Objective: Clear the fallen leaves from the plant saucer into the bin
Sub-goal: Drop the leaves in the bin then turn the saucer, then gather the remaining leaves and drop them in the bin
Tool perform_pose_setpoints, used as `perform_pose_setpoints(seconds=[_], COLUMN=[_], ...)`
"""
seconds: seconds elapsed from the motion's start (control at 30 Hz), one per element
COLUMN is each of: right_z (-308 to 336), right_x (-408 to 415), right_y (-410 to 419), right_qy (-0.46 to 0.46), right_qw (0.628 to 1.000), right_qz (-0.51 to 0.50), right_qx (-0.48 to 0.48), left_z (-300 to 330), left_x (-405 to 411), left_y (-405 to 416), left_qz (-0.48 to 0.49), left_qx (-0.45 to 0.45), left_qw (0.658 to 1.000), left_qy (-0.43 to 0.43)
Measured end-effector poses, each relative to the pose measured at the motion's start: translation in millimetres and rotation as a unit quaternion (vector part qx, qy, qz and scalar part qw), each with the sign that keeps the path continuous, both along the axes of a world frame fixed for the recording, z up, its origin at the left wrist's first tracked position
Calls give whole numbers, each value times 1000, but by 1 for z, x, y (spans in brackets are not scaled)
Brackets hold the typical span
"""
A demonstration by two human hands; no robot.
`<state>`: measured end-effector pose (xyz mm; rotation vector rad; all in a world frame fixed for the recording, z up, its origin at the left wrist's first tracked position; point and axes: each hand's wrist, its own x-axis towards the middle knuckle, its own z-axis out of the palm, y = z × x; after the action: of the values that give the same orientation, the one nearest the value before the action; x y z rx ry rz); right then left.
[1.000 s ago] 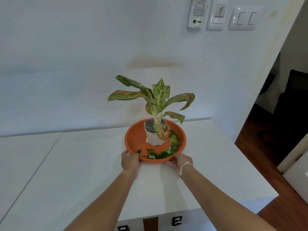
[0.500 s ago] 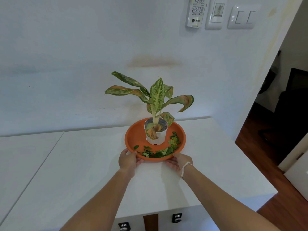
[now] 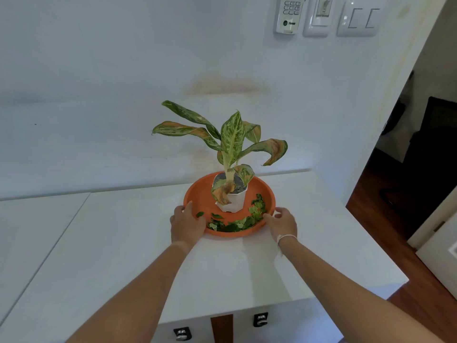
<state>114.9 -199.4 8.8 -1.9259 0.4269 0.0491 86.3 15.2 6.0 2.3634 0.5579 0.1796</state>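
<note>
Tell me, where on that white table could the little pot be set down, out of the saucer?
Bare tabletop lies left of the orange saucer, and more between the two forearms, toward the near edge. A narrower strip runs right of the saucer. Crowded: the saucer's front, where fallen leaves, left hand and right hand meet.

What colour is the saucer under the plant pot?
Orange saucer, shown best in the head view.
</note>
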Motion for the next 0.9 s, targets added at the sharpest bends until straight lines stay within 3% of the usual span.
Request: perform_pose_setpoints(seconds=[0.1, 0.3, 0.6, 0.9], right_z=[6, 9, 8, 9], right_x=[7, 29, 64, 94], right_y=[-7, -17, -14, -9], right_qy=[-56, -32, -47, -67], right_qw=[991, 930, 833, 764], right_qz=[77, 252, 340, 400], right_qx=[-89, -265, -434, -502], left_z=[0, -3, -7, 3], left_x=[6, 12, 24, 27], left_y=[3, 0, -5, -21], left_qz=[-86, -185, -214, -195], left_qx=[80, 241, 218, 161], left_qw=[993, 948, 942, 957], left_qy=[29, 99, 137, 142])
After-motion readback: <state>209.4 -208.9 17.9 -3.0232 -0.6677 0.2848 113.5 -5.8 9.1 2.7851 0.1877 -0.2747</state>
